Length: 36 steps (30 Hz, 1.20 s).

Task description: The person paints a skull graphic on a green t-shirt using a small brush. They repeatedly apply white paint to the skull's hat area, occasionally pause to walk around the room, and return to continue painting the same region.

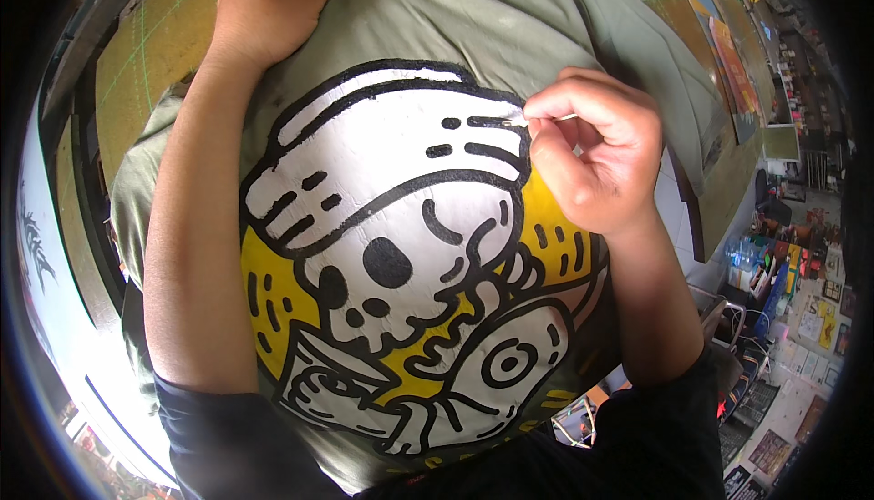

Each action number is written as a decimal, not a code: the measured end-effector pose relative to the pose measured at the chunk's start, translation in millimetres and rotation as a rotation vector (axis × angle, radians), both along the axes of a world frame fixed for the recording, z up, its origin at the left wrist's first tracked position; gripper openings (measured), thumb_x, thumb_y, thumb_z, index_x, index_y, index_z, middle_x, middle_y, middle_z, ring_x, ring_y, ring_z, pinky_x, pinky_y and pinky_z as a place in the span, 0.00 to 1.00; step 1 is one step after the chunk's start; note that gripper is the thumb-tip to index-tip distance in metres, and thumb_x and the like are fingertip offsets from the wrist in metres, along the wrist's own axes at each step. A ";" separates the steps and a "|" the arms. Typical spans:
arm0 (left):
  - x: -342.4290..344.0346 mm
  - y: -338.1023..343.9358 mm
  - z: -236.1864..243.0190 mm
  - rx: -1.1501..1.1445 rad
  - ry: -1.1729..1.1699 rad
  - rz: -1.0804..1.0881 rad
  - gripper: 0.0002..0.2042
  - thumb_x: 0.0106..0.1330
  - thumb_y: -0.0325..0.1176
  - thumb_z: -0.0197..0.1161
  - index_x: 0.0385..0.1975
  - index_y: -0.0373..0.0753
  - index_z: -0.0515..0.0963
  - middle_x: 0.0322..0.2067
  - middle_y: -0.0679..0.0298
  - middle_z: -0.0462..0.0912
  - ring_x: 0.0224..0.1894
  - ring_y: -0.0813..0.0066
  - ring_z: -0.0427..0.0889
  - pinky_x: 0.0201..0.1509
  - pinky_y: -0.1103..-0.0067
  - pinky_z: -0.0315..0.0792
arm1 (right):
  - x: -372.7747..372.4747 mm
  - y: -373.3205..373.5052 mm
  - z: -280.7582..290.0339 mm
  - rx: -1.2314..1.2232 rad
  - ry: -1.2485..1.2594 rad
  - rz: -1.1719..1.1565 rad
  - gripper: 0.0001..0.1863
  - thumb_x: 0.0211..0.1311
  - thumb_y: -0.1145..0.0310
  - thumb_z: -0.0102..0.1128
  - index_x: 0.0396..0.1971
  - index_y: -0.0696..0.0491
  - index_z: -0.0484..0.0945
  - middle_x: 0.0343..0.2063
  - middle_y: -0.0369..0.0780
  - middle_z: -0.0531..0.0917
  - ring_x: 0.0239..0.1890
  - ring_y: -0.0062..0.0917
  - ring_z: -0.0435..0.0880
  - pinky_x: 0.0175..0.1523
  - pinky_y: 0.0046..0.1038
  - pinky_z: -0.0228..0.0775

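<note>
A grey-green cloth garment (401, 22) lies spread before me, bearing a large painted skull (364, 254) in white, black and yellow with a white cap (373, 150). My right hand (601, 141) is closed in a pinch at the cap's right edge. Between thumb and forefinger is a thin pointed tool (521, 121), mostly hidden by the fingers, its tip at the end of a short black stroke. I cannot tell its exact kind. My left hand (269, 9) lies flat on the cloth at the upper left, thumb stretched out, the fingers partly cut off by the upper edge.
Under the garment is a worn cutting mat (141, 59) with green grid lines. Colourful printed sheets (724, 45) lie on the tabletop at the upper right. A plastic bottle (742, 252) and assorted clutter stand beyond the table's right edge. A white panel (55, 254) stretches along the left.
</note>
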<state>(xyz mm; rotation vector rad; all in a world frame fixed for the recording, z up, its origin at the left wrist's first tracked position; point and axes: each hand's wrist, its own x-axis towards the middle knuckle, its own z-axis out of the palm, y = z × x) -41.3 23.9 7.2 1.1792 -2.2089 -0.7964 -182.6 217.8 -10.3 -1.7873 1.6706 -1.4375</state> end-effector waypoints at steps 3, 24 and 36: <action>7.2 -20.8 -19.9 -0.124 -0.022 -0.057 0.14 0.53 0.39 0.64 0.35 0.37 0.78 0.30 0.59 0.82 0.33 0.74 0.78 0.42 0.80 0.69 | 0.4 -0.2 1.3 -0.004 0.018 -0.010 0.06 0.40 0.88 0.45 0.18 0.64 0.71 0.16 0.35 0.69 0.17 0.10 0.64 0.21 0.12 0.51; 9.1 -27.1 -27.2 -0.153 -0.034 -0.059 0.14 0.50 0.44 0.65 0.32 0.44 0.80 0.29 0.66 0.82 0.34 0.70 0.80 0.45 0.76 0.69 | -1.5 -1.3 0.6 -0.043 -0.207 -0.111 0.03 0.40 0.84 0.50 0.16 0.61 0.72 0.14 0.34 0.74 0.16 0.11 0.69 0.21 0.15 0.58; 6.5 -18.8 -21.6 -0.115 -0.014 -0.049 0.11 0.51 0.42 0.64 0.30 0.44 0.79 0.26 0.64 0.81 0.32 0.69 0.78 0.49 0.74 0.61 | -7.5 -0.9 0.6 0.023 -0.259 -0.165 0.03 0.44 0.81 0.52 0.18 0.61 0.75 0.16 0.34 0.77 0.20 0.10 0.71 0.26 0.15 0.62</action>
